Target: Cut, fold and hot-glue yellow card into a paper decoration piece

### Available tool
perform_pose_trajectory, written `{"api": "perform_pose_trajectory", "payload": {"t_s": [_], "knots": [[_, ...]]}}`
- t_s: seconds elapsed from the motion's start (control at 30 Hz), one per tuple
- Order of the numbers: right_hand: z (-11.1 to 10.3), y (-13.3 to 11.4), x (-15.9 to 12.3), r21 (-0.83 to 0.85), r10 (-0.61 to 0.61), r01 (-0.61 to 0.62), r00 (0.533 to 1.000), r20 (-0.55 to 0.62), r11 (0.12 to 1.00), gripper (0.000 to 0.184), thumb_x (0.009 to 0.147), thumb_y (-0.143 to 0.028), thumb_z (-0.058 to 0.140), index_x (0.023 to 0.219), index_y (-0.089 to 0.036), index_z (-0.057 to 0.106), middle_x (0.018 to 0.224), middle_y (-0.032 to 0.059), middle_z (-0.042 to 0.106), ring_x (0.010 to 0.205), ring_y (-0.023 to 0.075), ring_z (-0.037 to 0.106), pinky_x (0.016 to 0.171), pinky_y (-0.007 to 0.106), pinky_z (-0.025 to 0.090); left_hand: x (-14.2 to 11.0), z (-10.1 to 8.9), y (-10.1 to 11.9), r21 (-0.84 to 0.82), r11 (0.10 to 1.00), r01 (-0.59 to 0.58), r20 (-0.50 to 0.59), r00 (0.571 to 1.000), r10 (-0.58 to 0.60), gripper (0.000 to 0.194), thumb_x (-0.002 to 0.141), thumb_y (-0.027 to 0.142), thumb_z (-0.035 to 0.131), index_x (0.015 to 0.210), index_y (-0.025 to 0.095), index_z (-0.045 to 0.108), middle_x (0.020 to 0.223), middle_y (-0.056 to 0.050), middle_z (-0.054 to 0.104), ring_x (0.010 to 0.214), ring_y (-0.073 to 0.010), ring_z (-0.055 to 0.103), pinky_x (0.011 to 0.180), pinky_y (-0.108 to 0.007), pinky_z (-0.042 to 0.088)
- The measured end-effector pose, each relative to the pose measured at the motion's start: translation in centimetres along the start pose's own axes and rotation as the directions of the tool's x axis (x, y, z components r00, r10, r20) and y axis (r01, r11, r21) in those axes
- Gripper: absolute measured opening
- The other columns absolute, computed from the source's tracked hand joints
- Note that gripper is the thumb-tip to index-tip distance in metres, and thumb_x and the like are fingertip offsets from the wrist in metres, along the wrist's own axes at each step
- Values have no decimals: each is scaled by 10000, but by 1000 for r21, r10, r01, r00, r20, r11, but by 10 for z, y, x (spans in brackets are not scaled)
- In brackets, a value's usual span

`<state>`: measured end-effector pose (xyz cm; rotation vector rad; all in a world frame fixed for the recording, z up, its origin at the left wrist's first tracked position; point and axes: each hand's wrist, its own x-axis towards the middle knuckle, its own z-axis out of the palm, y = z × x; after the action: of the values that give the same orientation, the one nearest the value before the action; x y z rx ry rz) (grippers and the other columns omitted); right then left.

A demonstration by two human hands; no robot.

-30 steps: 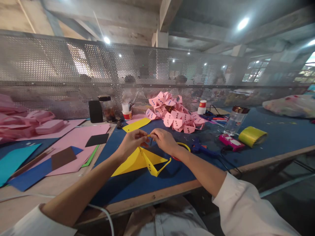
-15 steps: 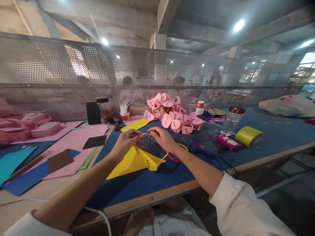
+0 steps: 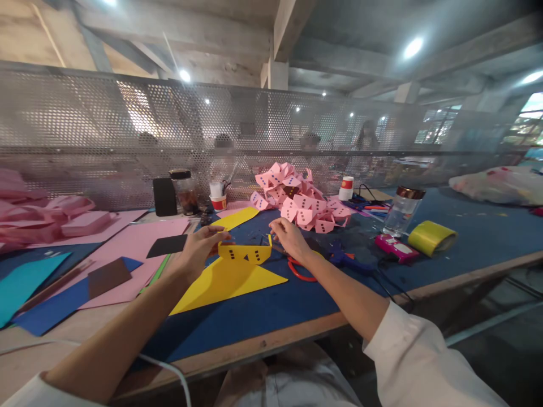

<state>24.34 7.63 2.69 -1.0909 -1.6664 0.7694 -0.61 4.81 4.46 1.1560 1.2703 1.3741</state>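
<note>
My left hand (image 3: 199, 249) pinches the left end of a yellow band (image 3: 241, 254), which looks like craft foam or stiff paper. Black squares and a small black triangle mark its front, which is turned toward me. My right hand (image 3: 292, 240) is at the band's raised right end, thumb and fingers closed together. Whether they grip that tip or something small is unclear. Beneath the band a plain yellow sheet (image 3: 229, 285) lies on the blue table mat (image 3: 250, 319). Red loop handles (image 3: 302, 271), seemingly of scissors, lie partly behind my right wrist.
A heap of pink dotted bands (image 3: 297, 198) stands beyond my hands. To the right are a blue glue gun (image 3: 350, 259), a pink device (image 3: 395, 249), a clear bottle (image 3: 403, 212) and a yellow roll (image 3: 432, 237). Coloured sheets (image 3: 127, 260) cover the left side.
My hands have drawn apart from where they met over the band. The left has moved left, and the band has swung up from hanging so its marked front faces me.
</note>
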Motion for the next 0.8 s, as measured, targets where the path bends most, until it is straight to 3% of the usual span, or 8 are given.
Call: {"api": "perform_pose_trajectory", "payload": {"t_s": [0.2, 0.37, 0.6, 0.8], "knots": [[3, 3, 0, 39, 111, -114, 991, 79, 993, 140, 971, -249, 582, 865, -201, 659, 812, 2, 695, 671, 135, 648, 663, 249, 507, -4, -1, 4, -21, 999, 32, 0, 999, -32, 373, 705, 281, 871, 973, 160, 641, 839, -74, 761, 673, -192, 744, 596, -256, 553], [6, 7, 3, 184, 227, -251, 964, 139, 950, 103, 955, -246, 628, 873, -197, 665, 762, 4, 711, 616, 125, 650, 577, 219, 499, -4, 1, 3, -45, 997, 62, 2, 998, -62, 258, 773, 240, 811, 961, 151, 658, 852, -83, 762, 653, -180, 731, 563, -247, 552], [3, 4, 2, 462, 341, -433, 900, 272, 774, 93, 904, -202, 704, 853, -173, 632, 853, 45, 758, 589, 77, 608, 516, 160, 493, -2, 0, 1, -120, 988, 95, 21, 995, -93, 185, 795, 188, 777, 941, 151, 670, 868, -89, 770, 661, -188, 739, 557, -243, 562], [0, -3, 0, 562, 356, -516, 855, 377, 646, 83, 887, -128, 726, 835, -140, 662, 810, 45, 741, 576, 65, 597, 537, 153, 525, -3, 1, 3, -175, 978, 116, 54, 993, -108, 99, 852, 125, 707, 940, 142, 667, 870, -91, 764, 700, -173, 755, 598, -224, 592]]}}
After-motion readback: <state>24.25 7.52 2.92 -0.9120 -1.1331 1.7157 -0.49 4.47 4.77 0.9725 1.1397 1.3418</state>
